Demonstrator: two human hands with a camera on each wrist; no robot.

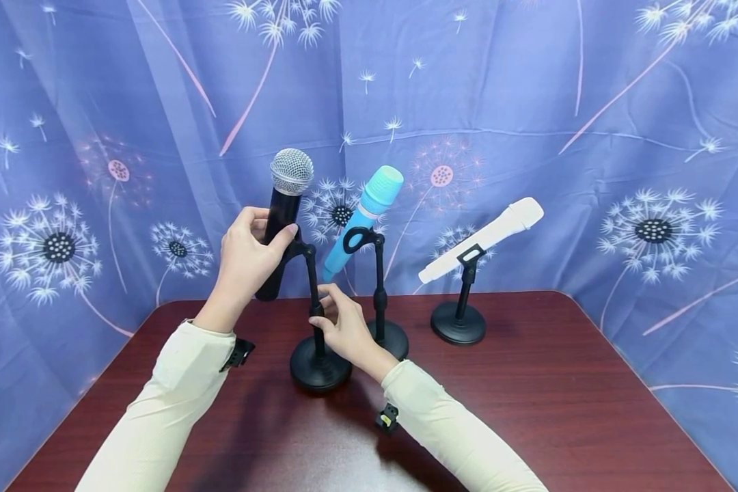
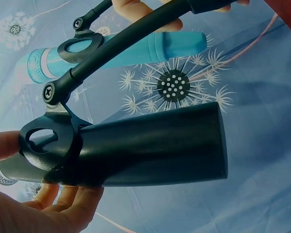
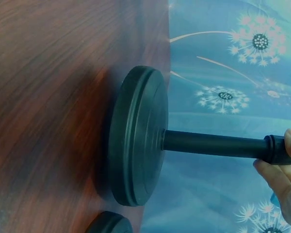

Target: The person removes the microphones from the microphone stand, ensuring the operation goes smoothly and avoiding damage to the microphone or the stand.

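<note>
Dandelion-print curtain (image 1: 516, 82) backs the table (image 1: 529, 396); at far left, your left hand (image 1: 250, 249) grips the black microphone (image 1: 280, 215) at its clip (image 2: 63, 130), your right hand (image 1: 347, 324) pinches the left stand (image 1: 320, 370); pushing harder above than you brace below could tip it

Black microphone (image 1: 279, 215), apparently plain white microphone (image 1: 493, 231)

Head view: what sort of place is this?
Probably a staged tabletop set, indoors by the look of it: a dandelion-print curtain hangs behind the table, which bears stands for a black mic, blue mic and white mic.
</note>
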